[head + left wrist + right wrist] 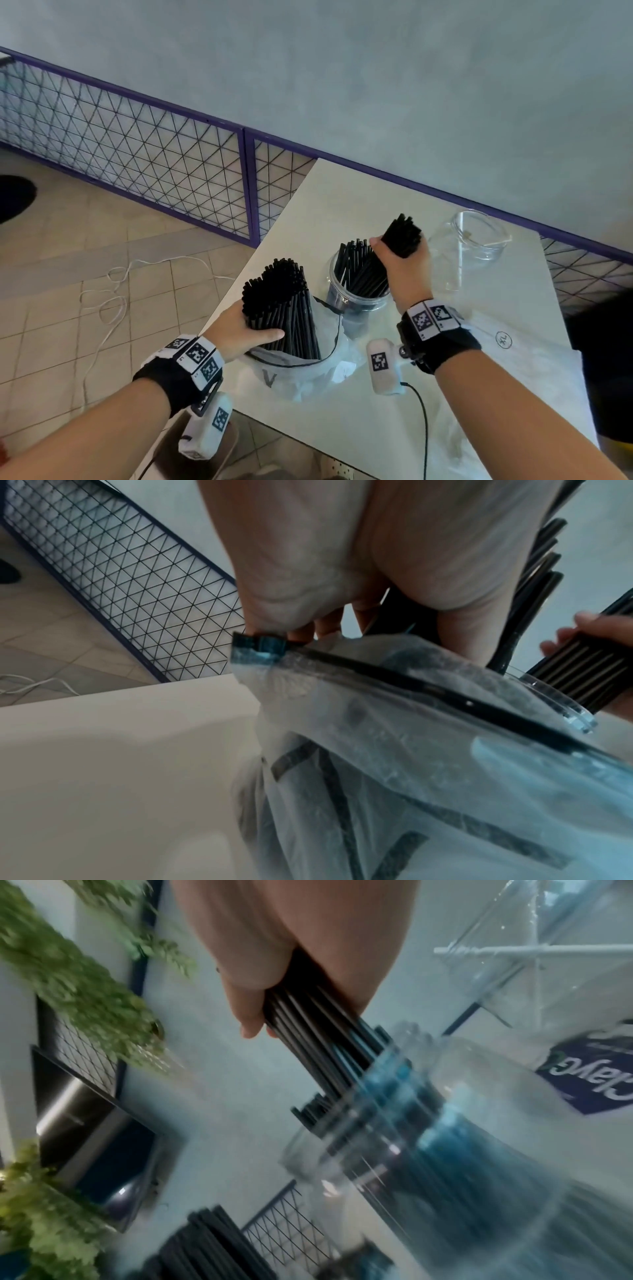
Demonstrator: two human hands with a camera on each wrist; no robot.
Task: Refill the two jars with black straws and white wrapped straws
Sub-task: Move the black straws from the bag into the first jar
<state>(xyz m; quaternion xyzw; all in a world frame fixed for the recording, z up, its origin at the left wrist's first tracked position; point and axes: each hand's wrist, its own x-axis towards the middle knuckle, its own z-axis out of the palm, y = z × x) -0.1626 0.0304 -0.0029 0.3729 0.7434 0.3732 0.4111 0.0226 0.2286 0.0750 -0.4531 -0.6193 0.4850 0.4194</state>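
Centre frame, on the white surface (342,205): right hand (407,270) grips a black-straw bundle (402,238), lower ends hidden in the jar (356,298). Left hand (239,330) clasps bagged straws (281,301); bag (308,373) print blurred. Empty jar (469,246) upper right; label partly reads "Clayc", mirrored.

A clear jar (356,294) stands on the table, partly filled with leaning black straws (359,270). Left of it, a thick straw bundle (281,301) rises from a plastic bag (308,370). An empty jar (469,246) stands at right.
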